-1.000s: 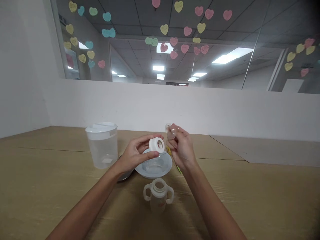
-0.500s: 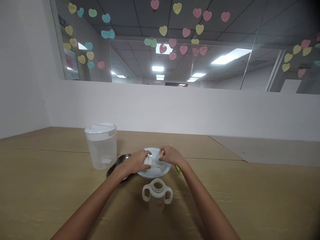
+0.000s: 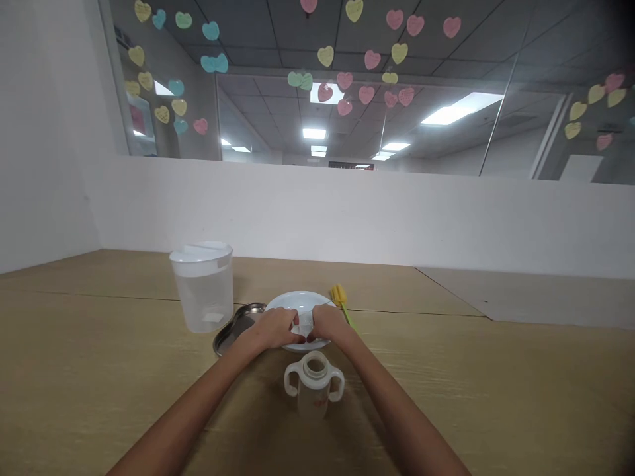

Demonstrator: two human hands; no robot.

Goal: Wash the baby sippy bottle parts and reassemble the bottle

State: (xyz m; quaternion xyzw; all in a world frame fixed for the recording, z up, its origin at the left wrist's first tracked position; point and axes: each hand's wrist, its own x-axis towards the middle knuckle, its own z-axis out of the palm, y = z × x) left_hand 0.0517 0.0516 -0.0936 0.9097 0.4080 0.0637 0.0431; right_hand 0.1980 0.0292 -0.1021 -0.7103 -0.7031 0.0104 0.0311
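Over the near rim of a white bowl (image 3: 297,301), my left hand (image 3: 270,329) and my right hand (image 3: 330,325) meet with their fingers closed around a small white screw ring (image 3: 305,326). A clear teat that the right hand held earlier is hidden between the fingers. Just in front of my hands stands an open baby bottle (image 3: 314,387) with two side handles and no cap.
A clear lidded water jug (image 3: 202,285) stands to the left on the wooden table (image 3: 496,383). A metal tray (image 3: 233,330) lies under my left wrist. A yellow bottle brush (image 3: 341,299) rests right of the bowl. A white partition runs behind.
Both hands came down from chest height to the bowl, then drew together at its near rim. The ring and teat, held apart before, are now pressed together between my fingers.
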